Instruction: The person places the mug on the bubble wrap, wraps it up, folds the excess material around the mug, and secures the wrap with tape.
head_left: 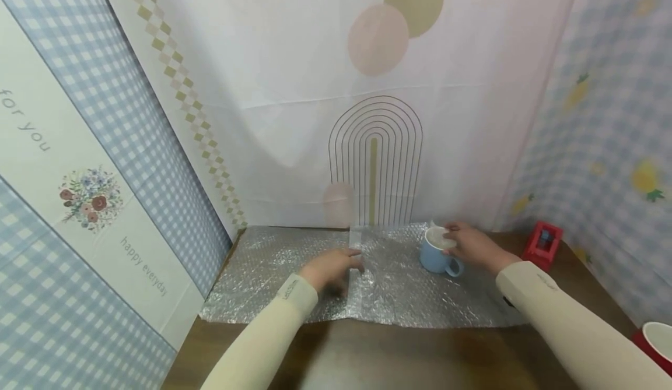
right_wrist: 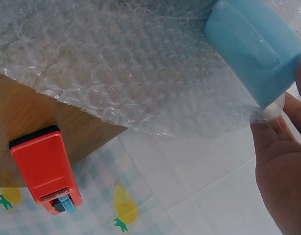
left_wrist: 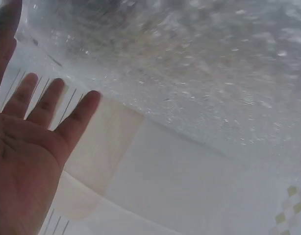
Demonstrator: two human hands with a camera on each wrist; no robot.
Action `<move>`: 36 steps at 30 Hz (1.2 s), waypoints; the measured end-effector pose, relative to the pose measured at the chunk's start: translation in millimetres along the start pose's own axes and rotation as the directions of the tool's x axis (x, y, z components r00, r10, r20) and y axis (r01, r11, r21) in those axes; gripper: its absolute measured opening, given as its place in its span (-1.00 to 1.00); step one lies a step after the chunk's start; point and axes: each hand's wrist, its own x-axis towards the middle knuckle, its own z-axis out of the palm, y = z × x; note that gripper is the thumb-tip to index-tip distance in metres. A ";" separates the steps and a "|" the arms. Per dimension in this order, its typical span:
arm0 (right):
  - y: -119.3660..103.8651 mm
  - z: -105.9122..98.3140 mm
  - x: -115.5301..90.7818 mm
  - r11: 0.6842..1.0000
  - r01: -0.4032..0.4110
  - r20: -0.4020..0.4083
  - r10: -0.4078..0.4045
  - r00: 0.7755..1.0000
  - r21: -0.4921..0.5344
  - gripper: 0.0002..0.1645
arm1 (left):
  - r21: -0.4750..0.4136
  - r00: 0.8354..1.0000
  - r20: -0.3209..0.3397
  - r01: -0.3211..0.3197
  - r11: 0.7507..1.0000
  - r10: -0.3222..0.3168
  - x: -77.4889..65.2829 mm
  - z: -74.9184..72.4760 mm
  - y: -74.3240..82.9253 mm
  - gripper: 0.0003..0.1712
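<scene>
A light blue mug (head_left: 433,257) stands upright on the right half of a bubble wrap sheet (head_left: 401,297), its handle to the right. Crumpled clear bubble wrap (right_wrist: 274,109) fills the mug's mouth and pokes past the rim. My right hand (head_left: 472,246) is at the mouth, thumb and fingers on this wrap, right at the rim; the fingertips are partly hidden in the head view. My left hand (head_left: 331,267) hovers over the middle of the sheet, holding nothing. In the left wrist view its fingers (left_wrist: 82,117) are spread and relaxed.
A red tape dispenser or similar device (head_left: 543,244) sits at the table's right back corner. Part of a red container with a white top (head_left: 658,340) shows at the lower right. Brown wooden table (head_left: 210,343) borders the sheet; patterned cloths (head_left: 294,145) hang behind and at both sides.
</scene>
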 end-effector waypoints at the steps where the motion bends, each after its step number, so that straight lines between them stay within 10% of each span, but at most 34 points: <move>1: -0.4 -0.8 0.6 1.000 0.003 -0.004 -0.003 1.000 -0.004 -0.41 | 0.025 1.000 0.002 -0.016 1.000 0.015 -1.5 0.7 0.2 -0.11; 8: -0.1 -4.2 3.7 1.000 -0.001 -0.016 0.001 1.000 0.015 -0.41 | 0.066 0.998 0.026 -0.052 0.996 0.051 -9.6 8.9 2.9 -0.09; 16: 1.1 -6.3 5.3 0.999 -0.009 -0.043 0.010 0.999 0.031 -0.35 | 0.113 0.991 -0.019 -0.126 0.986 0.129 -7.2 13.7 3.6 -0.57; 36: -2.2 -4.1 -1.3 1.000 -0.009 -0.043 0.010 0.999 0.025 -0.41 | -0.023 0.970 -0.238 -0.055 0.998 0.048 8.9 -4.0 17.5 -0.69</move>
